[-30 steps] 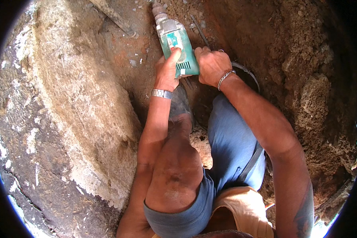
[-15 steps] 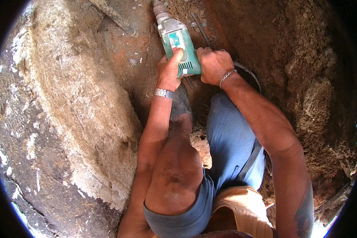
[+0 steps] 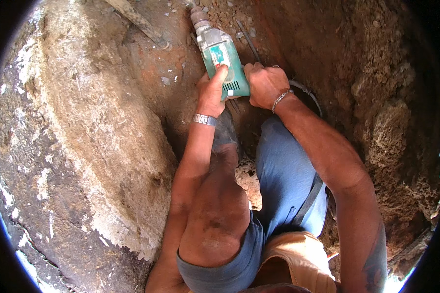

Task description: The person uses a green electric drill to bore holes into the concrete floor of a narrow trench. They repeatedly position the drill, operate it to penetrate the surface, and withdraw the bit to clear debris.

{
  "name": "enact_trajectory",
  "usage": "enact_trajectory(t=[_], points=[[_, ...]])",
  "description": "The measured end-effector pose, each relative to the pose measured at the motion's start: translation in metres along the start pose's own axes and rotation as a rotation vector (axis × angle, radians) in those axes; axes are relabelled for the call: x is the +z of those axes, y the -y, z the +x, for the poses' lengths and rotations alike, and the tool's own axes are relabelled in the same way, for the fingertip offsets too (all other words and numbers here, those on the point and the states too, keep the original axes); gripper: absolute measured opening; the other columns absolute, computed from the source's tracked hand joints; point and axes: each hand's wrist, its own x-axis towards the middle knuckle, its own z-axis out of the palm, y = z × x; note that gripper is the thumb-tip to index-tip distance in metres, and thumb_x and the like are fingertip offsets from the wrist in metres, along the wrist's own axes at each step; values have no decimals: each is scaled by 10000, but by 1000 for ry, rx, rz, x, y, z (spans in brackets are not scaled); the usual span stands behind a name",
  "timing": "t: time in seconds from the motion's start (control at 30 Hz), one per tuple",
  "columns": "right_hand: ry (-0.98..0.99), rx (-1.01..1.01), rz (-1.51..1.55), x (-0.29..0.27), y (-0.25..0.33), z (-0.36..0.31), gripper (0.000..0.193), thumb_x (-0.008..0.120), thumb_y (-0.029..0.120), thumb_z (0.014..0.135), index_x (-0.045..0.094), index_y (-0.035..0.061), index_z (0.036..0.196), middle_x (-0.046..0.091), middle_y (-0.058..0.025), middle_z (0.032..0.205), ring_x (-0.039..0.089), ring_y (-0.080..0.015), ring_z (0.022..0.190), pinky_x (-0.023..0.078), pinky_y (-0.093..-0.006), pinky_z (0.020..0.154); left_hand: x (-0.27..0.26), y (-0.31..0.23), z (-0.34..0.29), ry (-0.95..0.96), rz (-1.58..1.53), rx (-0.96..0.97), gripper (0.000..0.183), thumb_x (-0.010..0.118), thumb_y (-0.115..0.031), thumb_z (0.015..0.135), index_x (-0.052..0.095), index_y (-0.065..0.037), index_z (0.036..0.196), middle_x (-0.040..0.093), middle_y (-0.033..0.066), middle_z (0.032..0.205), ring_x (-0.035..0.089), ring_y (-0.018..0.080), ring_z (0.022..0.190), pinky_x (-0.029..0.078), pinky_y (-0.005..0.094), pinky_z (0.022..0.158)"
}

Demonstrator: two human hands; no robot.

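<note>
As hands (image 3: 268, 86) grip drill (image 3: 234, 63), open soil (image 3: 178, 68) leftward, rock edge (image 3: 156, 141).

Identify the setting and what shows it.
Likely a rough excavation or dig site: a pale-crusted rock on the left, an earthen bank on the right, and a green power drill above stone-strewn reddish soil.

Green is noted on the drill (image 3: 238, 73), marked by a row of dark slots (image 3: 231, 86) and fronted by a dusty grey housing (image 3: 214, 37). Silver is recorded on the watch (image 3: 205, 119) and linked bracelet (image 3: 280, 101). The shorts (image 3: 283, 166) are found blue, crossed by a black strip (image 3: 309, 201); the shirt (image 3: 303, 254), pale peach. The rock (image 3: 98, 122) is mottled tan, white and grey.
</note>
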Motion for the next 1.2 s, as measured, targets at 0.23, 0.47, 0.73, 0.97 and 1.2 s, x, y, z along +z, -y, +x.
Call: enact_trajectory(t=[0.23, 0.47, 0.73, 0.97, 1.2], points=[[33, 10, -22, -2, 0, 1, 465, 828, 150, 614, 601, 53, 1007, 688, -155, 976, 714, -336, 861, 560, -443, 760, 0, 1, 1, 20, 44, -26, 468, 712, -342, 919, 603, -46, 1265, 672, 72, 1105, 688, 214, 896, 597, 431, 705], [33, 3, -8, -1, -4, 1, 491, 822, 134, 595, 571, 59, 1010, 673, -154, 962, 702, -348, 844, 556, -448, 750, 3, 2, -2, 60, 106, -15, 522, 651, -433, 959, 549, -67, 1317, 662, 95, 1152, 693, 254, 942, 593, 490, 728], [24, -10, -17, -8, -3, -1, 464, 824, 133, 597, 585, 63, 988, 680, -144, 948, 705, -339, 841, 557, -450, 739, 2, 1, -3, 77, 128, -23, 539, 638, -442, 967, 529, -64, 1336, 648, 96, 1178, 689, 260, 963, 602, 487, 746], [-53, -39, -19, -2, 2, 7, 392, 771, 94, 620, 571, 67, 956, 672, -139, 918, 702, -342, 798, 555, -450, 708, 4, -6, 2, 16, 114, 56, 464, 733, -319, 905, 594, -45, 1253, 672, 65, 1097, 684, 191, 866, 597, 389, 652], [26, -2, -81, -16, 9, 3, 455, 817, 149, 637, 587, 65, 1020, 683, -130, 976, 718, -314, 850, 558, -425, 748, -3, -10, 10, 52, 93, 46, 462, 769, -343, 880, 641, -44, 1208, 687, 43, 1064, 666, 165, 925, 555, 348, 800]])
